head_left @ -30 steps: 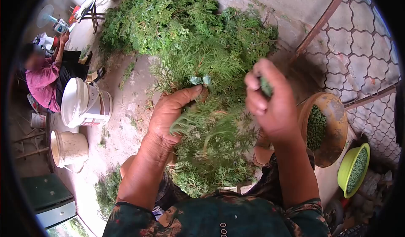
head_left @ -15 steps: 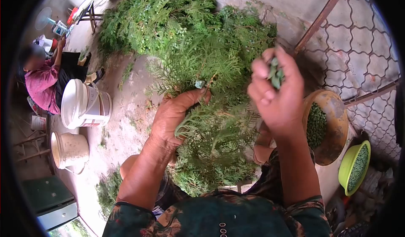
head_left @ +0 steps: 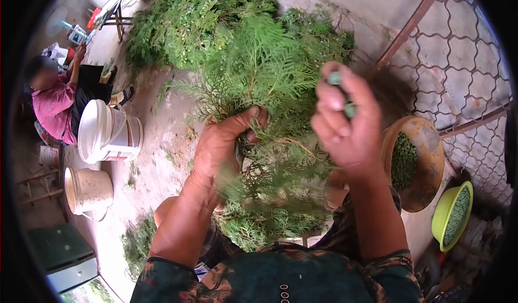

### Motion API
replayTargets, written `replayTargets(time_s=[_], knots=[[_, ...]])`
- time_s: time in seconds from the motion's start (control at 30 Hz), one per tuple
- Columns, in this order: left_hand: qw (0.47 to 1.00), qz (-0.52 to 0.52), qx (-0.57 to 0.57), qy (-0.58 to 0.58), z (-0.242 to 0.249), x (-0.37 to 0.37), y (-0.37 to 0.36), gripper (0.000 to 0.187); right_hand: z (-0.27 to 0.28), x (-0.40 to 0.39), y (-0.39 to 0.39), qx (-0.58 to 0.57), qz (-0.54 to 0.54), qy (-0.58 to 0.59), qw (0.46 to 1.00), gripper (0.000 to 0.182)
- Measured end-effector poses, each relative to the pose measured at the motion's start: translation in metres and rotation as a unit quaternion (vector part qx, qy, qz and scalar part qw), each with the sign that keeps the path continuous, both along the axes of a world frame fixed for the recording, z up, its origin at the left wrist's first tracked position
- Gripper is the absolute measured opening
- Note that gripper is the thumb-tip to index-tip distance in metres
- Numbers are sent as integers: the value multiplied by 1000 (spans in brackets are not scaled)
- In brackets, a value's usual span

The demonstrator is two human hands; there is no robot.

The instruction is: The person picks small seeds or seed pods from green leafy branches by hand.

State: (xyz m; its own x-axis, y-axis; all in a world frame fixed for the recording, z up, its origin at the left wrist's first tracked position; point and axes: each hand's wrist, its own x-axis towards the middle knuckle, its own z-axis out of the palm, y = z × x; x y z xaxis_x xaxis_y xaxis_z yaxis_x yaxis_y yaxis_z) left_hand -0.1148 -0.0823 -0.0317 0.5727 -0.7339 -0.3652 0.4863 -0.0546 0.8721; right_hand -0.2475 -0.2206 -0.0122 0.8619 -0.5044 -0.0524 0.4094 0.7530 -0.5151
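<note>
My left hand (head_left: 229, 141) is closed around the stem of a feathery cypress branch (head_left: 264, 60), whose fronds fan out above and below the fist. The leaves are partly smeared by motion. To the right, my right hand (head_left: 348, 119) is raised with curled fingers. Small green cypress cones (head_left: 334, 78) show between its thumb and fingers; part of what it holds is hidden by the palm. Beyond both hands lies a big heap of cypress branches (head_left: 183, 28) on the floor. More cut greenery (head_left: 264, 222) lies close to my lap.
At right stand a brownish tub (head_left: 426, 157) with green cones inside and a lime-green basin (head_left: 445, 217) of cones, beside wire mesh (head_left: 469, 49). At left are a lidded white bucket (head_left: 100, 133), a beige bucket (head_left: 91, 190) and a seated person (head_left: 56, 101).
The branch in my left hand has shifted, its fronds now standing higher over the fist. My right hand has moved slightly left, and fewer cones show in its fingers.
</note>
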Motion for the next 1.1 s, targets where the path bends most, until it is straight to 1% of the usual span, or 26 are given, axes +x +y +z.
replayTargets(time_s=[0.03, 0.1, 0.17, 0.2, 0.23, 0.3, 0.33, 0.37, 0.43, 0.47, 0.5, 0.57, 0.6, 0.63, 0.67, 0.7, 0.73, 0.77, 0.8, 0.83, 0.87, 0.9, 0.97, 1.03, 1.07, 1.1], knots=[[1000, 4, -1, -1, 3, 0, 1, 19, 0, 0, -6, -1, 22, -41, 999, 18], [987, 25, -8, 155, 11, 1, 1, 18, -2, -1, 9, -43, -28, 55, 997, 18], [989, 8, -1, 148, 8, 7, 5, 19, 0, 4, 16, -136, 9, 179, 974, 17], [988, -11, -25, 152, 6, 8, 6, 20, -7, 3, 13, -179, 28, 170, 969, 18], [986, -30, -49, 157, 5, 9, 8, 20, -13, 5, 16, -178, 30, 170, 969, 18], [991, -16, -34, 127, 8, 5, 7, 21, -20, 11, 22, -377, -49, 183, 907, 24], [995, -4, -19, 97, 9, 3, 5, 21, -21, 11, 23, -358, -10, 174, 917, 32], [995, -5, -18, 97, 9, 2, 5, 21, -26, 14, 25, -357, -11, 175, 918, 32], [996, -12, 0, 84, 7, 0, 5, 19, -32, 23, 29, -544, -115, 153, 817, 24], [981, -79, -47, 169, 0, 15, 9, 17, -27, 16, 30, -557, -86, 236, 792, 17], [981, -78, -47, 170, -4, 26, 13, 17, -31, 15, 22, -646, -164, 230, 709, 14], [949, 70, -184, 245, -6, 46, 19, 15, -31, 10, 2, -636, -240, 283, 677, 11], [950, 78, -187, 238, -8, 60, 21, 15, -21, 7, -7, -542, -233, 341, 732, 11], [948, 106, -207, 217, -10, 73, 22, 16, -4, -7, -17, -324, -150, 263, 896, 17], [944, 134, -226, 197, -9, 82, 26, 20, 5, -15, -25, -185, -154, 186, 953, 17], [943, 143, -230, 192, -7, 81, 27, 20, 5, -25, -34, -111, -140, 120, 976, 18], [948, 163, -206, 179, -6, 75, 25, 22, 3, -35, -43, -94, -111, 82, 986, 19], [951, 181, -184, 168, -5, 72, 22, 25, 5, -46, -49, -98, -108, 81, 986, 19], [946, 153, -215, 187, -17, 83, 24, 26, 8, -59, -51, -97, -142, 86, 981, 17], [945, 155, -219, 186, -20, 85, 26, 26, 13, -70, -52, -97, -176, 90, 975, 16], [943, 167, -220, 186, -21, 87, 28, 26, 24, -83, -51, -143, -231, 119, 955, 17], [941, 179, -218, 187, -22, 89, 30, 27, 39, -97, -50, -185, -285, 149, 928, 17], [927, 194, -231, 222, -25, 94, 31, 27, 52, -131, -54, -288, -411, 204, 841, 19], [934, 164, -255, 189, -19, 91, 33, 26, 48, -168, -53, -389, -505, 329, 697, 22], [908, 162, -284, 262, -28, 101, 39, 24, 16, -208, -77, -484, -545, 449, 517, 26], [908, 162, -285, 261, -24, 100, 39, 24, -33, -248, -105, -550, -553, 544, 309, 29]])
